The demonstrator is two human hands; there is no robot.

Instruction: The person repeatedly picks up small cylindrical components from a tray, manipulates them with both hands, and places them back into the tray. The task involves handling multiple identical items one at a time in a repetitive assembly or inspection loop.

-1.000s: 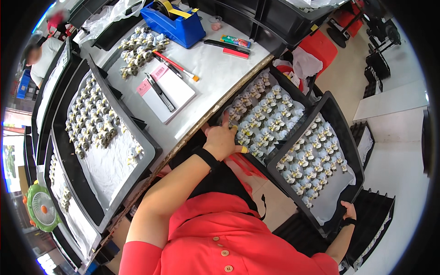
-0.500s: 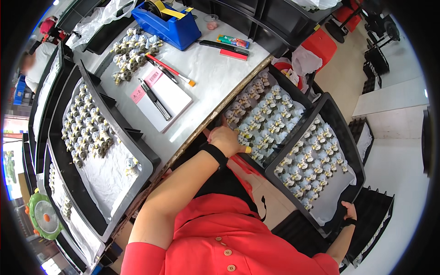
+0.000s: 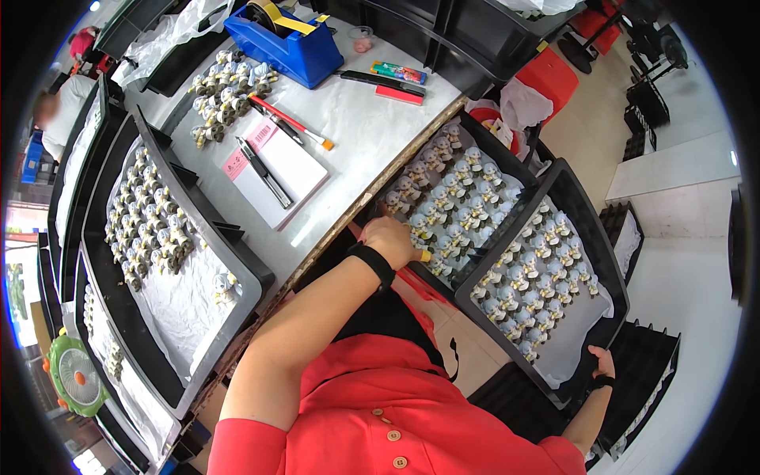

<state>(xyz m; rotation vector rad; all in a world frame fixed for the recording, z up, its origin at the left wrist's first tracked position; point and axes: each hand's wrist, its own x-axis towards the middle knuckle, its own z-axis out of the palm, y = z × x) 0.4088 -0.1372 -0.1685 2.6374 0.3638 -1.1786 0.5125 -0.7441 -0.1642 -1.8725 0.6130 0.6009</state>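
Two black trays lie at my right, both holding rows of small grey-blue and white figurines on white paper. The right tray (image 3: 586,192) overlaps the edge of the left tray (image 3: 498,142). My left hand (image 3: 389,241) is closed on the left tray's near-left edge; its thumb, with a yellow wrap, is over the rim, and its other fingers are partly hidden. My right hand (image 3: 603,362) grips the near-right corner of the right tray, fingers curled around the rim. Figurines (image 3: 534,277) stand upright in the right tray, and bare paper shows at its near end.
A worktable (image 3: 348,142) carries a blue tape dispenser (image 3: 297,47), a notepad (image 3: 277,178) with pens, a red brush (image 3: 293,123) and loose figurines (image 3: 226,91). Another figurine tray (image 3: 257,289) sits at left, near a green fan (image 3: 77,376). Black trays (image 3: 645,396) stand at lower right.
The view has shifted very slightly. Both hands keep their places on the trays, and nothing has been picked up or let go.
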